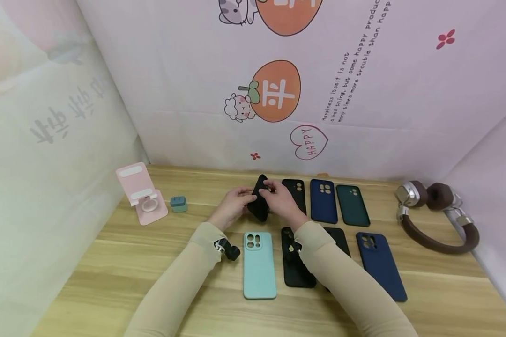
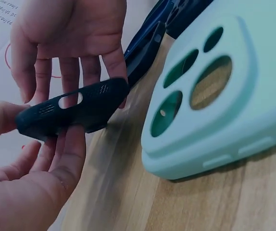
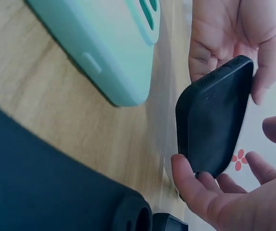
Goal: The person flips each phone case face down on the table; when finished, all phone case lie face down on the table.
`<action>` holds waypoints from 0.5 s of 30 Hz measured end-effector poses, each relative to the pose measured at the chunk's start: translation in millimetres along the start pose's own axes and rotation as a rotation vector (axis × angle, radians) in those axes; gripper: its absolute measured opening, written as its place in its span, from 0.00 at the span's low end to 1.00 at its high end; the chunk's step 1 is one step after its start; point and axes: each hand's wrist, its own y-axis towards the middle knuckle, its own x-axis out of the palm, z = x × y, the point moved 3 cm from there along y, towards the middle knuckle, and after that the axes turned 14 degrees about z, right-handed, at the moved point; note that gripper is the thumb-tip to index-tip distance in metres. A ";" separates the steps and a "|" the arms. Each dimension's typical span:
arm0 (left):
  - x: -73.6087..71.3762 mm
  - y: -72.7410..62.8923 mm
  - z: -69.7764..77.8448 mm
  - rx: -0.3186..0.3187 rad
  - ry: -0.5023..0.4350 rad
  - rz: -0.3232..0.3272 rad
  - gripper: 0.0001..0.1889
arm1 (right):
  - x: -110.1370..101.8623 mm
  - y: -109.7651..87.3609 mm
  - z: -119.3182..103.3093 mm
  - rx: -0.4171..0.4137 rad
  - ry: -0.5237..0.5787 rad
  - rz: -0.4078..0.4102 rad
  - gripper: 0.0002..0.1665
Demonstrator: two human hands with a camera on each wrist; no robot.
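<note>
A black phone case [image 1: 259, 206] is held tilted above the back of the table, between both hands. My left hand [image 1: 232, 206] grips it with thumb and fingers, as the left wrist view shows around one end of the case [image 2: 94, 108] with its port cutout. The right hand [image 1: 280, 199] has its curled fingers at the case's edge. In the right wrist view the hollow inside of the case [image 3: 215, 120] faces the camera; the right hand's fingertips [image 3: 179, 166] touch its lower end, with the thumb apart. A mint-green phone case [image 1: 259, 267] lies just in front of the hands.
More phone cases lie right: black [image 1: 293, 187], blue [image 1: 323, 201], dark green [image 1: 353, 206], and navy [image 1: 381, 267]. Black ones [image 1: 297, 274] sit partly under the right forearm. Brown headphones [image 1: 430, 241] rest far right. A pink stand [image 1: 137, 185] and charger [image 1: 178, 204] stand left.
</note>
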 end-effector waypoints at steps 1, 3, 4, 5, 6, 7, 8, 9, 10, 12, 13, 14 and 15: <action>0.4 -1.1 0.8 -0.004 -0.016 -0.008 0.22 | 0.2 -0.2 -0.5 0.000 0.009 -0.009 0.29; 0.5 -2.5 1.3 -0.013 -0.037 -0.024 0.22 | 0.6 -0.9 -1.7 -0.005 0.025 -0.030 0.29; 0.6 -3.6 1.6 -0.016 -0.039 -0.036 0.22 | 0.8 -1.3 -2.5 -0.011 0.031 -0.042 0.30; 0.7 -4.8 2.1 -0.020 -0.039 -0.048 0.22 | 1.1 -1.6 -3.1 -0.015 0.039 -0.055 0.30; 0.7 -5.9 2.4 -0.022 -0.037 -0.063 0.22 | 1.4 -2.0 -3.8 -0.021 0.045 -0.065 0.30; 0.8 -7.2 2.9 -0.022 -0.034 -0.078 0.22 | 1.6 -2.2 -4.2 -0.026 0.055 -0.072 0.30; 1.0 -8.4 3.3 -0.025 -0.037 -0.094 0.22 | 1.5 -2.6 -4.8 -0.031 0.062 -0.075 0.30; 1.3 -9.9 3.8 -0.027 -0.038 -0.112 0.23 | 1.1 -2.9 -5.2 -0.037 0.068 -0.076 0.29; 1.6 -11.3 4.4 -0.028 -0.044 -0.130 0.24 | 0.9 -3.5 -5.7 -0.037 0.080 -0.081 0.29; 1.8 -13.1 4.5 -0.033 -0.058 -0.158 0.25 | 0.3 -4.5 -6.4 -0.031 0.113 -0.085 0.29; 2.0 -14.2 4.7 -0.036 -0.062 -0.170 0.25 | -0.3 -5.1 -6.6 -0.026 0.131 -0.085 0.29; 2.0 -14.8 4.5 -0.041 -0.069 -0.180 0.25 | -1.0 -5.4 -6.7 -0.021 0.146 -0.081 0.28; 2.1 -15.5 4.4 -0.046 -0.074 -0.189 0.26 | -1.6 -5.9 -6.8 -0.013 0.168 -0.081 0.28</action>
